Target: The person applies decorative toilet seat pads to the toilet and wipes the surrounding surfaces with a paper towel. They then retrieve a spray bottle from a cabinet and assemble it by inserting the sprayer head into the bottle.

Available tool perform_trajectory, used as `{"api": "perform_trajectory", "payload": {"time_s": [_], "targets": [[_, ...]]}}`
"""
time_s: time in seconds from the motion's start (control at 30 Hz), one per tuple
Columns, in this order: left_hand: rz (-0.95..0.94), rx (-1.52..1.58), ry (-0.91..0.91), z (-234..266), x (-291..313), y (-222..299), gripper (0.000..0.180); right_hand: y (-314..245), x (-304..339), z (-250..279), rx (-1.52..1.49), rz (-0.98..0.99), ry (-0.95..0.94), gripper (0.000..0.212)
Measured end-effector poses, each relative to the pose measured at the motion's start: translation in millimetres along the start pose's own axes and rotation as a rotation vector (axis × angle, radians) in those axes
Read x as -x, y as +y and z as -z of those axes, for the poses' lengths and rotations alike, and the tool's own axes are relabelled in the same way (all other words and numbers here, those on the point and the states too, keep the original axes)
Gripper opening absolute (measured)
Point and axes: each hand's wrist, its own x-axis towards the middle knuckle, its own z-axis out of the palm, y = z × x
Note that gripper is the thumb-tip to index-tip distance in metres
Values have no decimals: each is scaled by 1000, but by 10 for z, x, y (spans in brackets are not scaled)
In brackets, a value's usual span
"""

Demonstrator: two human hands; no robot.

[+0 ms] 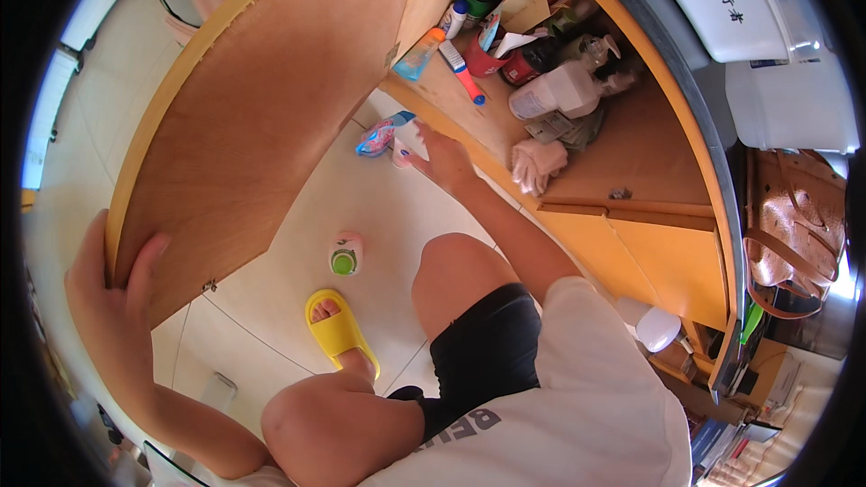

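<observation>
My left hand [113, 289] grips the free edge of an open wooden cabinet door [262, 117], fingers on one face and thumb on the other. Low by the floor at the cabinet's front, my right hand [444, 158] has its thumb and fingers curved around a small white container [410, 140], partly hidden by the hand. Touching or right beside it is a blue and pink patterned packet [377, 137]. Nearer me, a pink and white bottle with a green cap [345, 254] is on the tiles.
Inside the cabinet [631, 171] are a white pump bottle [555, 90], a red cup [487, 56], a blue and red tube-like item [462, 72], an orange and blue packet [420, 54] and pale pink gloves [538, 165]. My foot wears a yellow slipper [343, 329]. A brown bag [794, 216] hangs at right.
</observation>
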Motion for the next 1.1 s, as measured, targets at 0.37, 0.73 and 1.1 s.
{"api": "perform_trajectory", "payload": {"time_s": [0.37, 0.73, 1.1], "targets": [[-11, -47, 30, 23, 23, -1, 26, 63, 161, 1260, 411, -86, 62, 16], [21, 18, 35, 46, 27, 1, 28, 306, -529, 1131, 539, -4, 569, 49], [11, -42, 2, 44, 13, 55, 26, -272, -518, 69, 368, 415, -132, 14]]}}
